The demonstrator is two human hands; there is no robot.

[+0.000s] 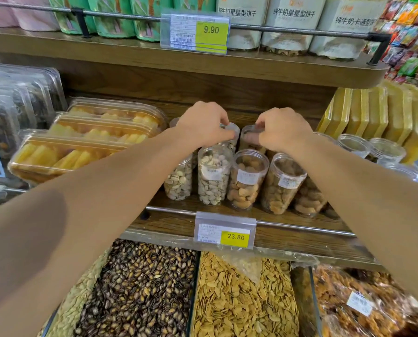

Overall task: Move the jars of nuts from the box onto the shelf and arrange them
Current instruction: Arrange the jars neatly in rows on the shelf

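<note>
— Jars, then; where do they stand?

— On the wooden shelf, in rows; the left hand curls over the lid of a back-row pistachio jar, fingers gripping its rim; the right hand grips the top of the back-row jar of brown nuts just beside it; both jars stand upright on the shelf.

— And in front?

— Two pistachio jars, one half hidden under the left forearm and one in plain view; then a cashew jar, and to its right a jar of brown nuts, each with a white label; another such jar sits partly behind the right forearm.

— What lies around them?

— Clear trays of yellow dried fruit to the left; yellow packets standing on edge to the right, with more clear jars before them; a price tag reading 23.80 on the shelf rail; below, bins of dark melon seeds and pale flat seeds; above, an upper shelf with green packs, white biscuit tubs and a 9.90 tag.
</note>
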